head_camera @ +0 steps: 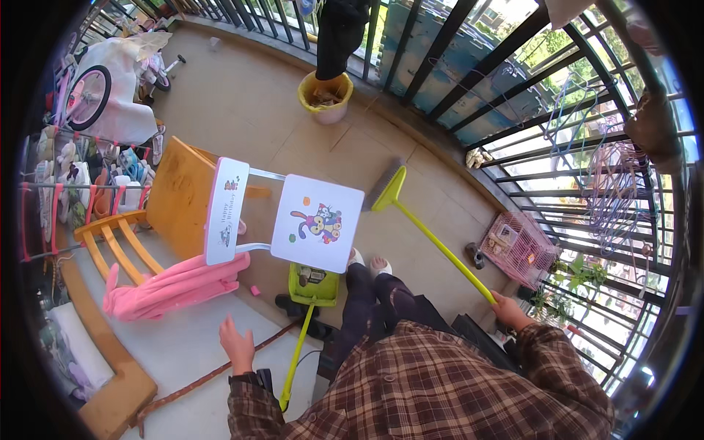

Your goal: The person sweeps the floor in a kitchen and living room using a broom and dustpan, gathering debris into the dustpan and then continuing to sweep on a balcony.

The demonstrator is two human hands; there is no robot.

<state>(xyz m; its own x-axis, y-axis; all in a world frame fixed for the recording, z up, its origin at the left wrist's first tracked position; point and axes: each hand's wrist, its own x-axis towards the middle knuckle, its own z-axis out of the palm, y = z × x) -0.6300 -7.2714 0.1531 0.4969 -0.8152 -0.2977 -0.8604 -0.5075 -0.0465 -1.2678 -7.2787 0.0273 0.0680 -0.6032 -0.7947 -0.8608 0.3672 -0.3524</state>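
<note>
My right hand [510, 312] grips the end of the green handle of a broom [440, 245]. The broom's grey bristles rest on the tiled floor beside a small white chair [317, 223] with cartoon prints. My left hand [237, 342] is held in the air, fingers apart and holding nothing, over a pale surface. To its right a green long-handled dustpan [314, 287] lies partly under the chair seat, with some dark debris in its pan. A brown wooden stick [212, 375] slants across the pale surface below my left hand.
A wooden chair [181, 192] and a pink cloth [181, 286] are at the left, near a shoe rack [104, 187] and a covered child's bicycle [88, 98]. A lined waste bin [325, 104] stands by the railing [473, 82]. A pink wire cage [520, 248] and plants [577, 275] are at the right.
</note>
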